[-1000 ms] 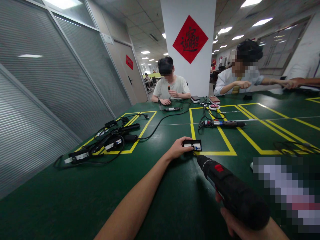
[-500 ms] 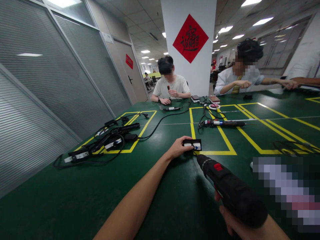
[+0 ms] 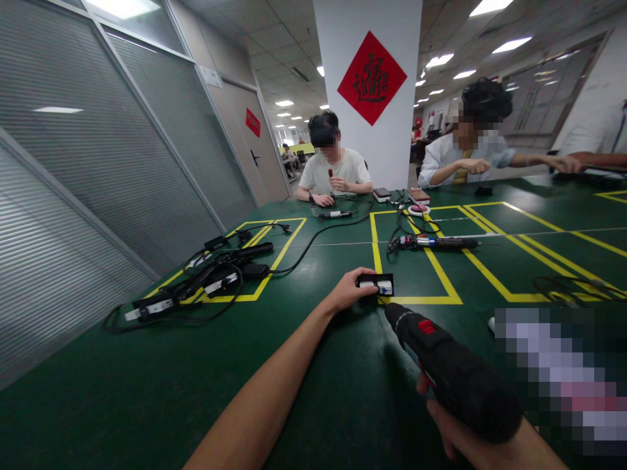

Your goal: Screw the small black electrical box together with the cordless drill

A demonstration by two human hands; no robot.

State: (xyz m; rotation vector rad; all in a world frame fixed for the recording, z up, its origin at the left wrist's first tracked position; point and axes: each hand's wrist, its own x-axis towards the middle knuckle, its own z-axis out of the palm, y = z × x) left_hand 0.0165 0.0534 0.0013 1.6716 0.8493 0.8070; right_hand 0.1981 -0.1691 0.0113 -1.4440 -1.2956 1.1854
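Note:
A black cordless drill [image 3: 450, 365] with a red switch on top lies in my right hand [image 3: 455, 424], its fingers wrapped round the grip below the body. The chuck points forward and left, its bit reaching toward a small black case [image 3: 389, 279] with white and blue parts inside. My left hand [image 3: 350, 292] is closed on the left end of this case, thumb in front and fingers behind, steadying it on the green table [image 3: 294, 365]. Whether the bit's tip touches the case is too small to tell.
Black cabled devices [image 3: 210, 274] lie at the left inside yellow tape. A pen-shaped electric tool [image 3: 435, 242] with a cable rests beyond the case. Two people [image 3: 336, 170] sit across the table, one holding a red-tipped tool. A blurred-out object [image 3: 558, 372] is at right.
Hardly anything differs. The whole view shifts very slightly, while both hands, the drill and the case keep their positions.

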